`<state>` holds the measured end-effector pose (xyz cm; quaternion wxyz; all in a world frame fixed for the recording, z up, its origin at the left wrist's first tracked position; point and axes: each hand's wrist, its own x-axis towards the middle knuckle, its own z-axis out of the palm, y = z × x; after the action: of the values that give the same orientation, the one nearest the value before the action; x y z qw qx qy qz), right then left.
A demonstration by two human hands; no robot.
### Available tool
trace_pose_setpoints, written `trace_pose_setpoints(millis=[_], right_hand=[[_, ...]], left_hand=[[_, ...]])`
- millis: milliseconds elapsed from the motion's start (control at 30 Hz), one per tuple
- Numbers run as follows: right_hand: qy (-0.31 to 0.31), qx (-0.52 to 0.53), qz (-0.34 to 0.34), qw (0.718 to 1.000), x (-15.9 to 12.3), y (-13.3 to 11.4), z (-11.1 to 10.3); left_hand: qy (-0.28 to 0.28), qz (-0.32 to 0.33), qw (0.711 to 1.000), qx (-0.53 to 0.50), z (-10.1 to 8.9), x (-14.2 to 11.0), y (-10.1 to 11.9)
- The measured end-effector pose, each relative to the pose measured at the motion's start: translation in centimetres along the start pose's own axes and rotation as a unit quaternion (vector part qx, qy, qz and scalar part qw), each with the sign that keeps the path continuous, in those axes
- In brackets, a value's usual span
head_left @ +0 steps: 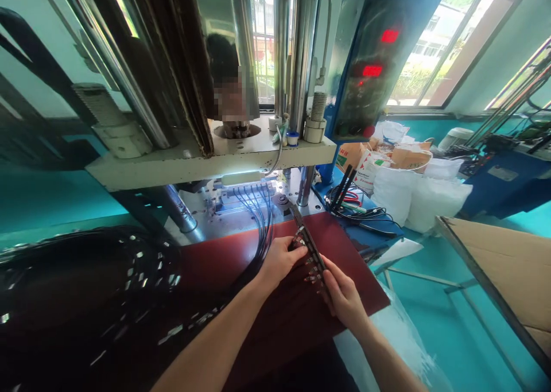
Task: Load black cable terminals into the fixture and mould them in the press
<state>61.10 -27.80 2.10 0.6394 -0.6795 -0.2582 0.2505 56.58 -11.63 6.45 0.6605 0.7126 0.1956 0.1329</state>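
Note:
A long dark strip point(309, 247) set with several small connector ends lies slantwise over the dark red mat point(241, 254). My left hand point(279, 261) pinches the strip near its far end, fingers closed on it. My right hand point(342, 293) grips the near end of the same strip. Several black cables point(262, 220) run from the lit mould point(241, 200) of the press down across the mat towards my left hand. A big heap of black cables with metal ends point(86, 288) fills the left foreground.
The press point(206, 151) rises just behind the mat, with steel columns and a blue control box point(374, 65) showing red digits. White bags point(413, 197), cartons and loose wires sit at the right. A cardboard sheet point(508, 266) leans at the far right.

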Motion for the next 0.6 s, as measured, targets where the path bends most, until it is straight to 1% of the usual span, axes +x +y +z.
trace_pose_setpoints(millis=[133, 167, 300, 367, 433, 500, 567, 600], right_hand=[[0.013, 0.027, 0.009, 1.0, 0.1, 0.0, -0.1], [0.019, 0.038, 0.012, 0.999, 0.1, 0.0, -0.1], [0.031, 0.063, 0.026, 0.997, 0.1, 0.1, -0.3], [0.027, 0.064, 0.025, 0.997, 0.1, 0.1, -0.3], [0.021, 0.061, 0.021, 0.998, 0.1, 0.2, -0.4], [0.016, 0.06, 0.023, 0.998, 0.1, 0.4, -0.5], [0.016, 0.06, 0.03, 0.998, 0.2, 0.5, -0.6], [0.015, 0.06, 0.031, 0.998, 0.1, 0.5, -0.6]], left_hand=[[-0.057, -0.029, 0.997, -0.032, -0.8, 0.0, 0.4], [-0.059, -0.028, 0.997, -0.042, -1.0, 0.1, 0.4], [-0.005, -0.014, 0.999, -0.048, -1.8, 0.4, 0.2], [-0.001, -0.003, 0.999, -0.034, -1.7, 0.4, 0.0], [-0.012, 0.01, 1.0, -0.018, -1.5, 0.3, -0.2], [-0.04, 0.014, 0.999, -0.015, -1.4, 0.1, -0.2], [-0.063, 0.001, 0.998, -0.015, -1.3, 0.1, -0.1], [-0.063, -0.016, 0.998, -0.01, -1.4, 0.1, 0.0]])
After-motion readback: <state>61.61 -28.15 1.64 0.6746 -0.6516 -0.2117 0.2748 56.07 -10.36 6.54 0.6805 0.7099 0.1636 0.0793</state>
